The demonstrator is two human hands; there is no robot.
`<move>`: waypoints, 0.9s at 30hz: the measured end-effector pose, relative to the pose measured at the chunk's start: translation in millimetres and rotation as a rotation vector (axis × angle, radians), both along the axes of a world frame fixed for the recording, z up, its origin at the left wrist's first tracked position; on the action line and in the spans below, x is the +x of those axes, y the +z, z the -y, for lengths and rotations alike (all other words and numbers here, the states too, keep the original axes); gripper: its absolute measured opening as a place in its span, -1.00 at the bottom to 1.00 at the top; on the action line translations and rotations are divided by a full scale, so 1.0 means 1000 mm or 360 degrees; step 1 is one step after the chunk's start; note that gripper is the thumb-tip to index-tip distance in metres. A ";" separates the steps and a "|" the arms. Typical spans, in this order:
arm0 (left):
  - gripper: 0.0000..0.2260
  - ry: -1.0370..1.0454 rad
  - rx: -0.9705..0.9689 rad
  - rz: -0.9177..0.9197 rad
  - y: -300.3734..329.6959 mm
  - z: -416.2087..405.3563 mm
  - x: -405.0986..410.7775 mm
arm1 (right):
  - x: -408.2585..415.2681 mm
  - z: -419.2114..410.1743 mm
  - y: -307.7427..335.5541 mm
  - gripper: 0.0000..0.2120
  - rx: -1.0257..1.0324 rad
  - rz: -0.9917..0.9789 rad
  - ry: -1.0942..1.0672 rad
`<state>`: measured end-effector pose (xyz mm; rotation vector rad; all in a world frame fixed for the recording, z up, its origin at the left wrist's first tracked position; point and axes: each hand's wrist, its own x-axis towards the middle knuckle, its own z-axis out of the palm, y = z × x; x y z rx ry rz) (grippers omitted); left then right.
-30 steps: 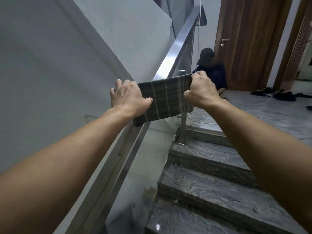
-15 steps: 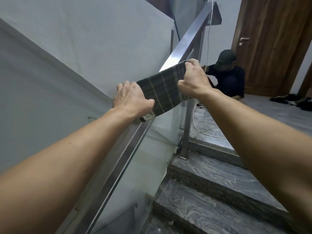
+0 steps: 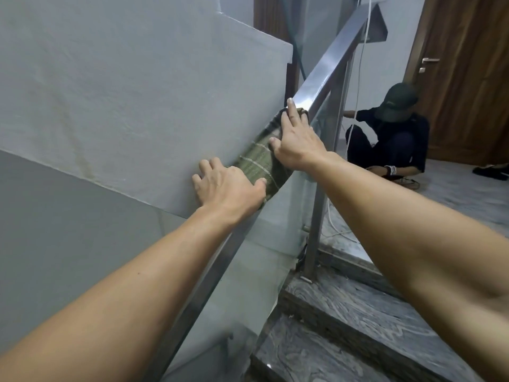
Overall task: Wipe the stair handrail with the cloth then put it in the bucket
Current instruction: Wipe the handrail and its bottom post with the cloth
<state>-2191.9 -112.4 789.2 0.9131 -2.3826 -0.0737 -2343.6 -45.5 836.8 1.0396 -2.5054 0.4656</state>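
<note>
A dark green checked cloth (image 3: pixel 260 164) lies draped over the steel stair handrail (image 3: pixel 327 67), which climbs from bottom left to top right above a glass panel. My left hand (image 3: pixel 228 186) presses the cloth's lower end against the rail. My right hand (image 3: pixel 298 142) holds the upper end, fingers spread over cloth and rail. No bucket is in view.
A pale wall (image 3: pixel 124 92) rises close on the left. Grey marble steps (image 3: pixel 358 312) climb on the right to a landing, where a person in dark clothes and a cap (image 3: pixel 391 133) crouches by a steel post (image 3: pixel 316 216), white cables and a wooden door (image 3: pixel 468 78).
The cloth, held stretched above the rail a second ago, now lies wrapped down onto it. Both hands have moved up the rail, and my view has shifted closer and leftward.
</note>
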 end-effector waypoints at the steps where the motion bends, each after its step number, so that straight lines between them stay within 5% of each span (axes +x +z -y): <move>1: -0.45 0.0001 -0.0102 -0.0055 -0.001 -0.001 -0.003 | -0.003 0.001 -0.002 -0.36 0.0048 -0.0029 0.0007; 4: -0.56 -0.0262 -0.0204 -0.0278 -0.002 0.001 -0.018 | -0.015 -0.002 -0.005 -0.38 0.0194 -0.0079 0.0053; 8: -0.37 -0.0645 0.0181 -0.0134 -0.011 0.008 -0.042 | -0.030 -0.016 0.015 -0.41 0.0438 -0.0029 0.0226; 15: -0.31 -0.0432 0.0190 0.0057 -0.024 -0.013 -0.043 | -0.047 -0.027 0.031 -0.32 0.0797 -0.0258 0.0253; 22: -0.31 -0.0313 0.0210 0.0033 -0.029 -0.034 -0.040 | -0.052 -0.028 0.036 -0.28 0.0979 -0.1033 0.0403; 27: -0.50 -0.0200 0.0168 -0.0058 -0.021 -0.031 -0.043 | -0.052 -0.029 0.034 -0.32 0.1005 -0.0838 0.0688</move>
